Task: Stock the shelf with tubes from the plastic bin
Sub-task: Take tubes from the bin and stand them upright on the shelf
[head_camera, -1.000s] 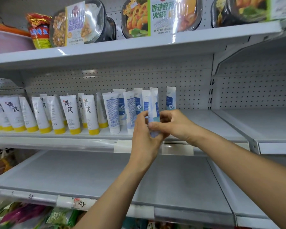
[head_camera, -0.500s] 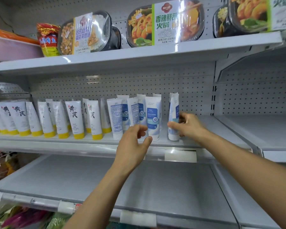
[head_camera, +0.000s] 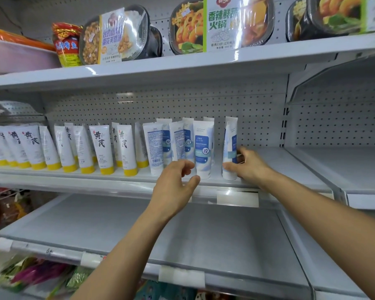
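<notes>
"Head camera view: which tube are you stocking, and where does it stand?"

"A white tube with a blue label (head_camera: 230, 148). It stands upright on its cap on the middle shelf (head_camera: 290, 165), just right of the front-facing blue tube (head_camera: 203, 148), with a gap between them. I place everything else from that front-facing tube."

"Why hold it that way?"

"My guess is that I am squaring it up. It is turned nearly edge-on, while the front-facing tube shows its whole label. My right hand (head_camera: 250, 167) takes it low, near the cap, where I judge a soft tube is stiffest and least likely to tip."

"And the fingers?"

"On the right hand, the thumb (head_camera: 228, 168) presses the tube's front and the fingers (head_camera: 243, 152) curl round behind, so it is clasped. My left hand (head_camera: 175, 187) is below and left of the front-facing tube, with its fingers loosely curled and holding nothing. Its thumb tip is close to that tube's cap, but I cannot tell if they touch. I think it waits there to steady the row."

"What else is nearby?"

"Left of the front-facing tube are more blue tubes (head_camera: 155, 148), some showing their back print, then yellow-capped tubes (head_camera: 100, 148). Above it are boxed meals (head_camera: 221, 24) on the next shelf up. The plastic bin is out of view"
</notes>
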{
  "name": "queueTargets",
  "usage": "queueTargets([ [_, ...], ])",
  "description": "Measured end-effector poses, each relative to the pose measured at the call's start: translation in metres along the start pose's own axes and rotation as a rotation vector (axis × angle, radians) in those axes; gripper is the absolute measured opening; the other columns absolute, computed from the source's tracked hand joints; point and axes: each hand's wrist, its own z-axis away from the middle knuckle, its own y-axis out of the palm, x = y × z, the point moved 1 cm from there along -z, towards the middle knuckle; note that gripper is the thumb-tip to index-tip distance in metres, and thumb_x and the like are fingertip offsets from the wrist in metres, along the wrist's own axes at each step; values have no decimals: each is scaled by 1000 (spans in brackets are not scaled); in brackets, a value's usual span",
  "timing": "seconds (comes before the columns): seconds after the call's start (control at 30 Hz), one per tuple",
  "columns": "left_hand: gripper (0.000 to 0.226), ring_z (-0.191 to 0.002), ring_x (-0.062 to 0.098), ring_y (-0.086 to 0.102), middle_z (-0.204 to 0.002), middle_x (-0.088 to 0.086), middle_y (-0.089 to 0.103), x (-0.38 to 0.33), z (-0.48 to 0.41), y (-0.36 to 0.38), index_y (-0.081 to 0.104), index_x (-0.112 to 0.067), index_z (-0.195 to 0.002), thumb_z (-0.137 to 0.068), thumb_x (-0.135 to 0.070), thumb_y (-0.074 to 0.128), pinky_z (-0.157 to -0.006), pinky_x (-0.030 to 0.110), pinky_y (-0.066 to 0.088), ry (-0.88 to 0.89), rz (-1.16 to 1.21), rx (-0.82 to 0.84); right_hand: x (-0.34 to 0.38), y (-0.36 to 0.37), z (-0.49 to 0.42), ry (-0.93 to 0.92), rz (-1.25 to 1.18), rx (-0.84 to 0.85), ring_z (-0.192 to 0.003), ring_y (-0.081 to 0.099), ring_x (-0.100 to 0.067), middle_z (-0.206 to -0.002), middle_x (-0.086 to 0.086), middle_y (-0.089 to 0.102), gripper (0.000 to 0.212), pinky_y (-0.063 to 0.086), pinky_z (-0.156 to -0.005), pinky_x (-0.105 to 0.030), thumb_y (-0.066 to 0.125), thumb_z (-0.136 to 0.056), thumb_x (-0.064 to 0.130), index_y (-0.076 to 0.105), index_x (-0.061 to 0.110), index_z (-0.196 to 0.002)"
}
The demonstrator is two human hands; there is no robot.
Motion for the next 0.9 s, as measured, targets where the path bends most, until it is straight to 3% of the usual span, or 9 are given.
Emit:
queueTargets([
  [0.13, 32, -103, 7, 53, -114, -8, 58, 1, 8, -3, 57, -23, -121, -90, -31, 63, -88, 23, 44, 45, -100, 22, 0, -7, 21, 3, 229, -38, -100, 56, -18, -117, 0, 56, 59, 46, -84, -34, 65, -87, 34, 41, 19, -138],
  [0.27, 40, -95, 8, 57, -112, -11, 59, 5, 28, -13, 50, -27, -127, -90, -35, 62, -84, 31, 49, 23, -162, 14, 5, -9, 54, -231, 670, -192, -114, 49, -22, -128, -3, 51, 42, 48, -87, -39, 53, -90, 29, 43, 20, -130],
  [0.5, 39, -100, 12, 58, -112, -9, 59, 36, 80, -48, 53, -26, -123, -88, -39, 64, -83, 37, 52, -62, -267, -57, 23, 54, 88, -581, 697, 8, -113, 48, -19, -126, 0, 49, 35, 44, -85, -35, 56, -90, 26, 50, 22, -124],
  [0.73, 48, -110, 12, 56, -122, -6, 57, 108, 137, -115, 47, -25, -133, -90, -42, 60, -86, 37, 51, -194, -388, -36, 65, 170, 97, -761, 640, 217, -115, 47, -18, -125, 2, 49, 38, 42, -88, -33, 55, -91, 28, 48, 23, -129],
  [0.9, 38, -101, 15, 60, -117, -3, 58, 193, 173, -187, 53, -23, -125, -90, -37, 61, -86, 37, 49, -361, -457, -39, 100, 284, 95, -828, 565, 390, -112, 52, -21, -125, 3, 50, 35, 48, -87, -41, 53, -91, 31, 50, 25, -126],
])
